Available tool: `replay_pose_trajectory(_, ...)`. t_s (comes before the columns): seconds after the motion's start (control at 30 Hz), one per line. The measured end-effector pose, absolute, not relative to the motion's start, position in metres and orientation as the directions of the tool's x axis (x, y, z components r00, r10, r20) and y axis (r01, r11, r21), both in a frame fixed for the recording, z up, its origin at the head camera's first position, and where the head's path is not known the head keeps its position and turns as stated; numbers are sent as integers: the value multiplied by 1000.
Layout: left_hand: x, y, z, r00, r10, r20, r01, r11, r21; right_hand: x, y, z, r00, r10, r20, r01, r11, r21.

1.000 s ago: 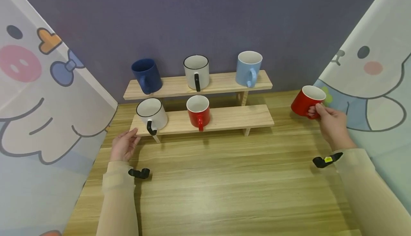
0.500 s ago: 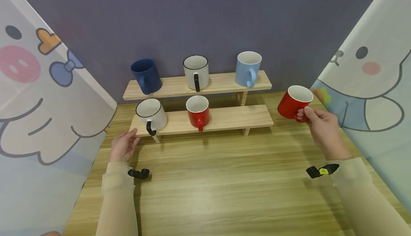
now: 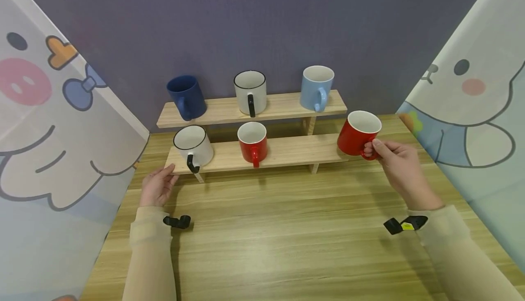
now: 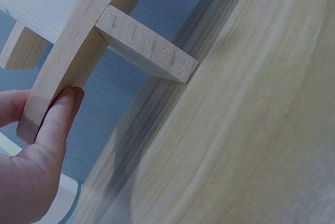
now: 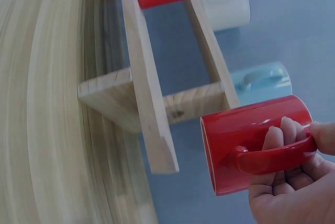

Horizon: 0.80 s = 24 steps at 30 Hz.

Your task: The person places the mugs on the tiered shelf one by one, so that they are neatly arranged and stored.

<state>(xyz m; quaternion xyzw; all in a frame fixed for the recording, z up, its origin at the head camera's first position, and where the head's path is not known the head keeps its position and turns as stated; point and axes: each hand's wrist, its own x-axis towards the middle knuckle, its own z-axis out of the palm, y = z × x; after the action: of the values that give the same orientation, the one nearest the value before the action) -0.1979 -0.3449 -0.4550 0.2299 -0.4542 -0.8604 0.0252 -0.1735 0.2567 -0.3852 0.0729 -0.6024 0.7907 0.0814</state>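
Note:
My right hand (image 3: 399, 166) grips a red mug (image 3: 356, 135) by its handle, fingers through the loop. In the head view the mug overlaps the right end of the lower shelf board (image 3: 303, 150); the right wrist view shows it apart from the board, above its end. At the other end, my left hand (image 3: 157, 186) pinches the corner of the same board between thumb and fingers, also seen in the left wrist view. Close to that hand stands a white mug (image 3: 194, 146) with a black rim and handle. Mid-board sits another red mug (image 3: 252, 142), handle facing front.
On the upper shelf board (image 3: 221, 112) stand a dark blue mug (image 3: 187, 97), a white mug with black handle (image 3: 251, 92) and a light blue mug (image 3: 317, 88). Behind is a grey-blue wall (image 3: 262, 23). Cartoon-printed panels (image 3: 61, 146) flank the wooden table (image 3: 262, 237).
My right hand has carried the red mug leftward from the table's right side to the end of the lower board. My left hand stays at the board's left corner.

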Motion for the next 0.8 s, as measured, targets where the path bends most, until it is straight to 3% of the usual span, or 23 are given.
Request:
replay_pose_trajectory(0.37,-196,-345,-454,-895,-243,-375,-169,-593,787,-166,226,-382,-986,31,166,-168,-118,-979)
replay_pose_trajectory(0.8,-198,-345,-454,-891,-252,-376,-166,-591,789,-168,184,-389,-987,78,143,-150,-85,-985)
